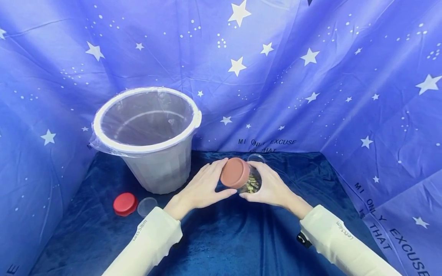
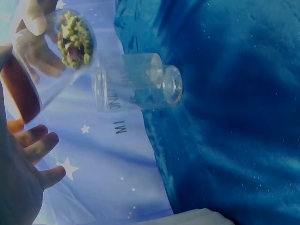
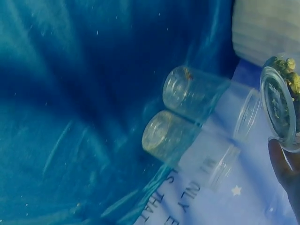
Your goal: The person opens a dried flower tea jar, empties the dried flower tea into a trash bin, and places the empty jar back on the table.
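Note:
A clear jar [image 1: 253, 183] with a reddish-brown lid [image 1: 235, 173] is held up tilted, the lid facing left. Small yellow-green dried pieces [image 2: 75, 40] lie bunched toward its bottom end. My right hand [image 1: 271, 184] grips the jar's body, thumb and fingers around the glass. At the lid, my left hand [image 1: 203, 186] has its thumb on the lower edge and its fingers along the upper side. Behind the held jar stand two clear jars [image 3: 199, 93], largely hidden by it and the right hand in the head view.
A white bin [image 1: 160, 168] lined with a clear plastic bag stands at the back left. In front of it lie a red lid [image 1: 125, 204] and a clear round disc [image 1: 147, 207]. Dark blue cloth [image 1: 238, 245] covers the table; a starry curtain [image 1: 276, 84] surrounds it.

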Available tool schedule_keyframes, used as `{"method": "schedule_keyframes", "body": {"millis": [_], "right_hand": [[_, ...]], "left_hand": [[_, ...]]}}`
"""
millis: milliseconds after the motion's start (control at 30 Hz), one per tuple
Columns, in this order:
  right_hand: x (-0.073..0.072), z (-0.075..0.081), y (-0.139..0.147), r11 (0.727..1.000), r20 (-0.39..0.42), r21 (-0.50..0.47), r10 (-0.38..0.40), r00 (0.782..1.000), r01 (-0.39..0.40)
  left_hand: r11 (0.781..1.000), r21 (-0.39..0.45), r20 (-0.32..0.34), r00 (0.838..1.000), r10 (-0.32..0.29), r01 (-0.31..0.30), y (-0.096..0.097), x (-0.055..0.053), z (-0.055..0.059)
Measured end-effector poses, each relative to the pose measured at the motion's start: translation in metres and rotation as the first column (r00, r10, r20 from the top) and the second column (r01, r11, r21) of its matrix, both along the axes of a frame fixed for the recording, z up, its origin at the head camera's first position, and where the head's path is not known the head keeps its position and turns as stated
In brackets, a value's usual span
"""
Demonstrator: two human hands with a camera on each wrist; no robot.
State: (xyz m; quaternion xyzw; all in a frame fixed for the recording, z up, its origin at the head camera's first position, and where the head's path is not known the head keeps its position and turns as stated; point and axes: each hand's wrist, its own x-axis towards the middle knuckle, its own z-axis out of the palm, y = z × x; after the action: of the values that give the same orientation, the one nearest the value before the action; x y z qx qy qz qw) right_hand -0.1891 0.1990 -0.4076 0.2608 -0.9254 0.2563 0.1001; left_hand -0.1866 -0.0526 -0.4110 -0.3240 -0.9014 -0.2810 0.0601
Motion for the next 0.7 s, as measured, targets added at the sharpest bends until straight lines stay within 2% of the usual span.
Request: {"method": "schedule_keyframes", "body": {"millis": [200, 467, 600, 700], "right_hand": [[0.004, -0.001, -0.006, 1.0, 0.02, 0.004, 0.026, 0.999, -0.026], [0.006, 0.001, -0.012, 0.993, 0.057, 0.027, 0.109, 0.992, -0.111], [0.007, 0.001, -0.014, 0.986, 0.09, 0.031, 0.159, 0.983, -0.162], [0.008, 0.001, -0.016, 0.983, 0.091, 0.038, 0.178, 0.98, -0.182]], "left_hand": [[0.999, 0.044, 0.012, 1.0, -0.006, 0.006, 0.002, 0.002, 0.0], [0.996, 0.065, 0.037, 0.997, -0.062, 0.06, -0.002, 0.006, -0.003], [0.993, 0.065, 0.017, 0.995, -0.101, 0.099, -0.004, 0.009, -0.006], [0.99, 0.068, -0.03, 0.992, -0.122, 0.124, -0.005, 0.009, -0.008]]}}
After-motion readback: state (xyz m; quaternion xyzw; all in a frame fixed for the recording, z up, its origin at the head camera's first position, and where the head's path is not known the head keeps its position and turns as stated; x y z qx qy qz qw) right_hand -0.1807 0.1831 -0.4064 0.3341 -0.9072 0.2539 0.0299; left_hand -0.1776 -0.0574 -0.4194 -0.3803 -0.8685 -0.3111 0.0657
